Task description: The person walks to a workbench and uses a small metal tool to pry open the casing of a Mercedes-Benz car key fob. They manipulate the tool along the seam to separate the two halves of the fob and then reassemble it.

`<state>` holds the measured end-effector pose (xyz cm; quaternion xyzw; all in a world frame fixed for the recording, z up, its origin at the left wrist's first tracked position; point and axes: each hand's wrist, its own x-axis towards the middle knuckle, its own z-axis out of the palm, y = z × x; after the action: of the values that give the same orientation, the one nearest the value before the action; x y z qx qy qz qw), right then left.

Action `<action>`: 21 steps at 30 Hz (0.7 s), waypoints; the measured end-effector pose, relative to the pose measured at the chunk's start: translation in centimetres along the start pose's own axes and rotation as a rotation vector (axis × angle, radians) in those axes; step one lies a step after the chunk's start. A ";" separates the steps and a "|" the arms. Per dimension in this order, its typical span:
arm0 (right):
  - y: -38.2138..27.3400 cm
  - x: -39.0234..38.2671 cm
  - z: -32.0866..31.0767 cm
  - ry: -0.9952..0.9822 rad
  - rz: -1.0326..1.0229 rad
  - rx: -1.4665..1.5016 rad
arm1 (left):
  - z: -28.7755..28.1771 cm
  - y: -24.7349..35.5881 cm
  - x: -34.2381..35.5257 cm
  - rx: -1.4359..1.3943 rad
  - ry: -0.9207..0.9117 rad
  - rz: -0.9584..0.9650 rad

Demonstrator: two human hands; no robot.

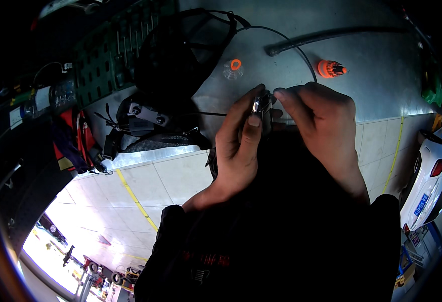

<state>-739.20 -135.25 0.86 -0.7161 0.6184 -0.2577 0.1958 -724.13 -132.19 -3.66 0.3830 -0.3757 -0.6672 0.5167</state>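
Note:
My left hand [238, 146] is wrapped round a small dark, shiny silver-edged object [262, 108], with the thumb lying over its front face, above the near edge of the metal bench. My right hand [321, 116] is beside it, fingers curled in and thumb tip at or very close to the object's upper right edge; anything between those fingertips is too small to make out. A thin black cable runs behind both hands. Just beyond them stand a small clear container with an orange ring [235, 65] and an orange bit holder [331, 69].
The metal bench [382, 90] also carries a green tool case [95, 65], black straps [181, 45], a pack with a grey device [148, 116], a red bag [75, 141] and a dark bar [331, 35]. Below are tiled floor [155, 181] and a white car [429, 176].

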 end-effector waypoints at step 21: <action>0.4 -0.4 0.7 -0.037 0.033 0.236 | -0.2 0.0 -0.1 -0.003 -0.001 -0.064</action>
<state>-739.16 -134.95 0.00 -0.6823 0.5919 -0.3123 0.2944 -723.99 -132.14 -3.73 0.3939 -0.3626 -0.6841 0.4953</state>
